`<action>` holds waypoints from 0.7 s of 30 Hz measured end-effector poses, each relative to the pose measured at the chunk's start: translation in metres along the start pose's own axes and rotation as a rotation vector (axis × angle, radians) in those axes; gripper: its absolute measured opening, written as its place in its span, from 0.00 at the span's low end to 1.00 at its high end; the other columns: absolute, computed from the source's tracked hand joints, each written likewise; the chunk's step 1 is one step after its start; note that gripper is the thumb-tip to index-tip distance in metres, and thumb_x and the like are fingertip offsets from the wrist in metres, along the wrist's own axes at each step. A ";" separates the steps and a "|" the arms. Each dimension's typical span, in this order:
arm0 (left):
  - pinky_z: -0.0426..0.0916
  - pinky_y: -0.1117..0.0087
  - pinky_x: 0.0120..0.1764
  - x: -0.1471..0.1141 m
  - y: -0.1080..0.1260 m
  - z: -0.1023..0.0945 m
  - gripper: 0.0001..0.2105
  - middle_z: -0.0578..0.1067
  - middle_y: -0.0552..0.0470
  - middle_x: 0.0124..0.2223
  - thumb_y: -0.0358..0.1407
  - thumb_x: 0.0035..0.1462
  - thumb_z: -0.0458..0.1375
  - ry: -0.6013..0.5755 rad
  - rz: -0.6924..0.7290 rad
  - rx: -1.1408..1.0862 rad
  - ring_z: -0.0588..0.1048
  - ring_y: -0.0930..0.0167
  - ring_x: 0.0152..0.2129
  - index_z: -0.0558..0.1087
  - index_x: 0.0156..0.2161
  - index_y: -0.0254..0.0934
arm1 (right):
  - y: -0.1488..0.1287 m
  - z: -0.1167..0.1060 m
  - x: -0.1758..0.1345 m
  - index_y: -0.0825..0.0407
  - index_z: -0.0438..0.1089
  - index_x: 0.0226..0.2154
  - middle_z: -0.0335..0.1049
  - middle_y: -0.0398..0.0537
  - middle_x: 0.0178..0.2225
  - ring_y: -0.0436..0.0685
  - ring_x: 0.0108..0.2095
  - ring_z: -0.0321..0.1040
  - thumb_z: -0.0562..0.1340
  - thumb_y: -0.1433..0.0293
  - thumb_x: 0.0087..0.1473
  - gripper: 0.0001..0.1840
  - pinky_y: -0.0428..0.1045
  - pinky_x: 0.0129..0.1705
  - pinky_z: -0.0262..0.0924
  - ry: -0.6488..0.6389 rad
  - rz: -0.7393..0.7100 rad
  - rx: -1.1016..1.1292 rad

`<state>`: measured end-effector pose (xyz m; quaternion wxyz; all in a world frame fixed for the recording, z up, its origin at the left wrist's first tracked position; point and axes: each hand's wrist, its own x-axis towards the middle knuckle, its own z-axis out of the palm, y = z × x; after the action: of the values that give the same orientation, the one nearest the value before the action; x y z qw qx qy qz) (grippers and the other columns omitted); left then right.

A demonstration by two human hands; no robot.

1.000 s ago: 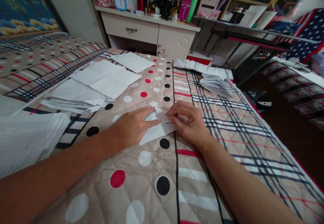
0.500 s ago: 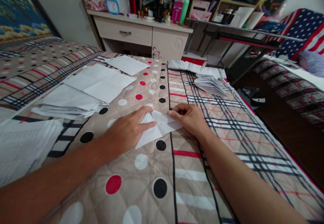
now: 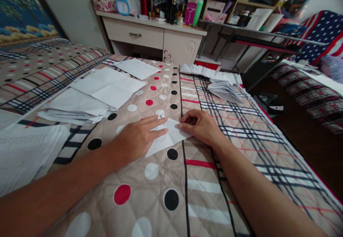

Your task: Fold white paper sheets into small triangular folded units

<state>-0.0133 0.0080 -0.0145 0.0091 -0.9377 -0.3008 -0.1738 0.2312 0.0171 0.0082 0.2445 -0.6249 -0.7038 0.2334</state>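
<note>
Pressing paper; spread left hand now reaches farther across it, likely steadying it; right hand curled at its right side, grip unclear.

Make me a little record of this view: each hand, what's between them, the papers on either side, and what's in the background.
Left hand: resting on the creased white paper
Right hand: at that paper's right end, thumb touching it
Surface: patterned bedcover, dots and plaid
Papers to the left: pile of white sheets; printed pages at the picture's edge
Papers to the right: fanned bundle of folded paper
Background: dresser bearing a blue clock and green tube
</note>
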 end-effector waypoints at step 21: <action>0.69 0.61 0.52 0.003 0.010 -0.001 0.20 0.74 0.45 0.56 0.20 0.56 0.50 0.000 0.064 0.105 0.71 0.64 0.52 0.73 0.52 0.29 | -0.025 0.016 0.041 0.50 0.77 0.24 0.74 0.43 0.24 0.51 0.25 0.66 0.67 0.60 0.46 0.11 0.45 0.25 0.51 -0.125 0.043 -0.138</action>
<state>-0.0055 0.0013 -0.0119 0.0639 -0.9450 -0.2793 -0.1575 0.1982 0.0546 0.0139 0.1516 -0.6393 -0.7186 0.2279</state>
